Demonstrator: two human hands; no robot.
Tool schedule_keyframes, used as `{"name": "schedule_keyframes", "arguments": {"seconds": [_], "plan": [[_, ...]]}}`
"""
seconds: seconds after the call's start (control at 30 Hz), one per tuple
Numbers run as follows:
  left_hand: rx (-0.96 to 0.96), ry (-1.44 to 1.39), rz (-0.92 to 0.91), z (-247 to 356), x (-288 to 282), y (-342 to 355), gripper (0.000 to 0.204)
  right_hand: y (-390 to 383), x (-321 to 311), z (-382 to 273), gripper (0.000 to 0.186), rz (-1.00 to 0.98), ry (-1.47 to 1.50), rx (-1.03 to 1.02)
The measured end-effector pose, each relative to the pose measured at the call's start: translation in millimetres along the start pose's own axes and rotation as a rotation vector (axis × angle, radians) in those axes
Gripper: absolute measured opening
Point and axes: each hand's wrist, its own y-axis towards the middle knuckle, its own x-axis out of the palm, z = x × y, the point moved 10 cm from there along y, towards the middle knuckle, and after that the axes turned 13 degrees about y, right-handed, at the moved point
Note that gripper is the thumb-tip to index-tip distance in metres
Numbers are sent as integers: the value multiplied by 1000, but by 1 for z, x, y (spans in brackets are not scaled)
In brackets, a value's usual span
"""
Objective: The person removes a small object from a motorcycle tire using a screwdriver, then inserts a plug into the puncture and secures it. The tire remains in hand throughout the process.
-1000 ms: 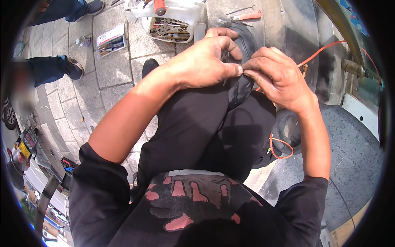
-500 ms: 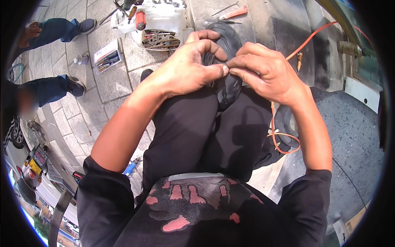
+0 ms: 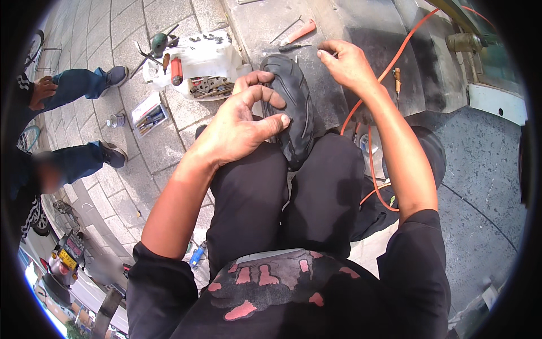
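A small black rubber tire (image 3: 294,135) stands between my knees. My left hand (image 3: 249,116) grips its left side, fingers curled over it and thumb on the tread. My right hand (image 3: 344,65) is raised to the tire's upper right, apart from it, with fingers curled near the thumb; whatever they might hold is too small to make out. Just beyond it on the stone ledge lie a red-handled tool (image 3: 299,33), a thin black tool (image 3: 289,48) and a metal rod (image 3: 285,29). A wooden-handled tool (image 3: 397,80) lies to its right.
A white container of tools (image 3: 206,62) sits at upper left, beside an open box of small tools (image 3: 145,121) and a can (image 3: 116,120). An orange hose (image 3: 372,141) loops at my right. Another person's legs (image 3: 73,87) are at left. A parked scooter (image 3: 62,263) stands at lower left.
My right hand has left the tire and moved up toward the tools on the ledge. My left hand still holds the tire. The view has shifted.
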Motion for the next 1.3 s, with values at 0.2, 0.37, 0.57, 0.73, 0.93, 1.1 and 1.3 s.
{"name": "schedule_keyframes", "arguments": {"seconds": [0.2, 0.37, 0.57, 0.73, 0.93, 1.1, 1.3], "plan": [[-27, -27, 17, -4, -5, -4, 34, 19, 88, 36, 44, -430, -212, 264], [4, 35, 15, 3, -6, -1, 35, -45, 126, 57, 42, -688, -150, 642], [11, 116, 2, 10, -5, 0, 34, -53, 133, 88, 47, -483, 27, 545], [-3, 56, -1, 4, -4, 2, 32, -63, 129, 77, 45, -518, -23, 660], [-67, -33, -12, -5, -3, 3, 34, -57, 106, 77, 43, -392, -63, 638], [-67, 15, 10, -3, -3, 5, 36, -71, 38, 44, 52, -158, -5, 410], [-37, 66, 13, 1, -4, 7, 35, -114, -90, -60, 41, 133, 241, 36]]}}
